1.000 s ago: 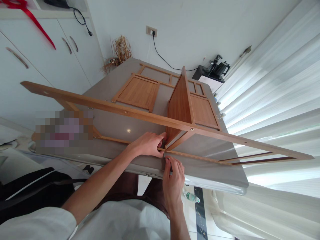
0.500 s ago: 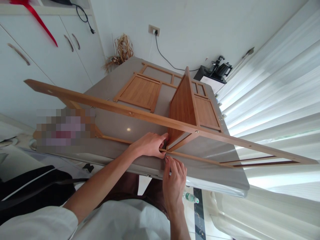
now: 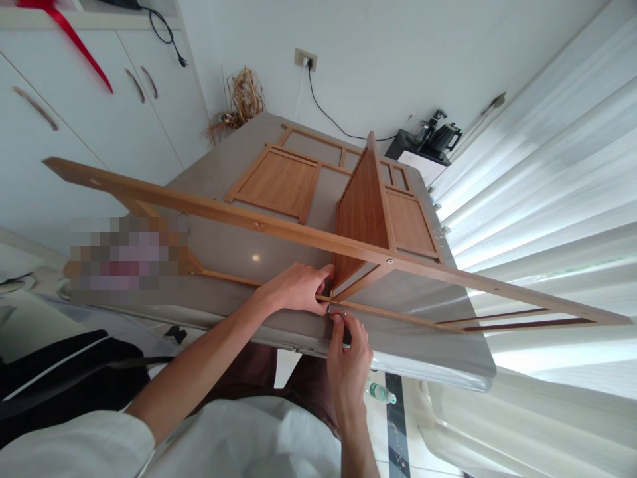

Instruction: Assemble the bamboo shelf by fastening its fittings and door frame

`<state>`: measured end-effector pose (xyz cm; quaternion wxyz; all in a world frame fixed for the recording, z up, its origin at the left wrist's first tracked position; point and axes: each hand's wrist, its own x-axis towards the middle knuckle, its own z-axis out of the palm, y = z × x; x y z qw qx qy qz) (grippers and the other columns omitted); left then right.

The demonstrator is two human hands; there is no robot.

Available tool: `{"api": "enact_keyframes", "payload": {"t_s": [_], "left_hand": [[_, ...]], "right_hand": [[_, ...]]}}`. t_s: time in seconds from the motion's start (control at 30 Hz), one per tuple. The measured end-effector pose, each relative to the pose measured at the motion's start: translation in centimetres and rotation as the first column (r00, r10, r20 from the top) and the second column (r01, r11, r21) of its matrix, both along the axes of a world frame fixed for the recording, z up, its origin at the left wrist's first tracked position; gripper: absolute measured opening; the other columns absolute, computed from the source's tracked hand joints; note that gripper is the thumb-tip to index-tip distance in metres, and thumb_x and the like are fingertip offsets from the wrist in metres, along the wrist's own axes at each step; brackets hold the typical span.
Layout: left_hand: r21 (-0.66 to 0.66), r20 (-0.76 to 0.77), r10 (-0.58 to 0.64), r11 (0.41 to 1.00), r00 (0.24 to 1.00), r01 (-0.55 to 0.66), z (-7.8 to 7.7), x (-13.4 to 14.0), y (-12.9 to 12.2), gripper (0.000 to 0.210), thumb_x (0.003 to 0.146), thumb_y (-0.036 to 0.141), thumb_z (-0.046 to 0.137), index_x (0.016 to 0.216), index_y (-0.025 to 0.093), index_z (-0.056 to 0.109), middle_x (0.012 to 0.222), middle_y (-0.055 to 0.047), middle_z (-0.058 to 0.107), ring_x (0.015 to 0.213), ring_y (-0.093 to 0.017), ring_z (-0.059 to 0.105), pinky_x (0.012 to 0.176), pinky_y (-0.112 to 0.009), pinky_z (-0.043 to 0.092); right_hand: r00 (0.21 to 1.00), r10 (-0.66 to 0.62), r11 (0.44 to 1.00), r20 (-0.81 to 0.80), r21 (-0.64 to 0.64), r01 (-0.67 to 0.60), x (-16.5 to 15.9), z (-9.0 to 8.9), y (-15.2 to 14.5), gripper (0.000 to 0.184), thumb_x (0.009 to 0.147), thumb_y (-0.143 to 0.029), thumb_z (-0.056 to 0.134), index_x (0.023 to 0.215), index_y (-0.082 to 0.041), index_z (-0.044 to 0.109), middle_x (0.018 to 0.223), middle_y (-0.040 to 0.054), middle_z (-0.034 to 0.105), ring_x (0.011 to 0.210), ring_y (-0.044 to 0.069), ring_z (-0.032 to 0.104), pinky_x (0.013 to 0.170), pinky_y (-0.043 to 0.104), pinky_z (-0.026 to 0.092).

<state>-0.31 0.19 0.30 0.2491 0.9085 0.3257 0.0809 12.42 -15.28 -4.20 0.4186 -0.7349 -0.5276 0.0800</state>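
Observation:
A long wooden frame (image 3: 223, 211) stands on its edge along the near side of the table. An upright wooden panel (image 3: 362, 199) meets it at a right angle. My left hand (image 3: 297, 289) grips the frame's lower rail where the panel's corner joins it, thumb and fingers on either side. Just right of that joint, my right hand (image 3: 351, 348) pinches a small, thin, bent metal hex key (image 3: 339, 313) between thumb and index finger. The key's tip lies close to the outer face of the rail; whether it sits in a screw head is too small to tell.
A loose wooden panel (image 3: 279, 182) and another wooden frame (image 3: 313, 143) lie flat on the grey table (image 3: 223, 245). Behind the table's far right corner, a black kettle (image 3: 442, 141) stands on a small cabinet. A plastic bottle (image 3: 381, 392) lies on the floor.
My right hand's fingers have shifted and opened out slightly around the hex key, whose long end now points rightward. My left hand and the frame stay in place.

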Motion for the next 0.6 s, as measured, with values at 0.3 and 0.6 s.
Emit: {"api": "enact_keyframes", "payload": {"t_s": [0.3, 0.6], "left_hand": [[0.002, 0.001, 0.007, 1.000, 1.000, -0.007, -0.15, 0.15, -0.06, 0.040, 0.071, 0.047, 0.071, 0.096, 0.026, 0.048, 0.080, 0.007, 0.072, 0.069, -0.019, 0.069, 0.059, -0.032, 0.037], [0.003, 0.014, 0.008, 1.000, 1.000, -0.008, 0.10, 0.14, -0.09, 0.038, 0.072, 0.049, 0.070, 0.094, 0.026, 0.048, 0.078, 0.007, 0.071, 0.066, -0.019, 0.067, 0.058, -0.032, 0.036]], "right_hand": [[0.997, -0.055, 0.998, -0.055, -0.035, 0.054, 0.02, -0.39, -0.34, 0.024, 0.103, -0.040, 0.047, 0.102, -0.025, 0.066, 0.098, 0.0007, 0.073, 0.090, 0.018, 0.066, 0.078, 0.028, 0.046], [1.000, -0.024, 1.000, 0.020, 0.017, 0.024, 0.09, -0.53, -0.31, 0.021, 0.104, -0.036, 0.048, 0.105, -0.025, 0.065, 0.098, 0.0014, 0.071, 0.090, 0.017, 0.064, 0.081, 0.028, 0.046]]}}
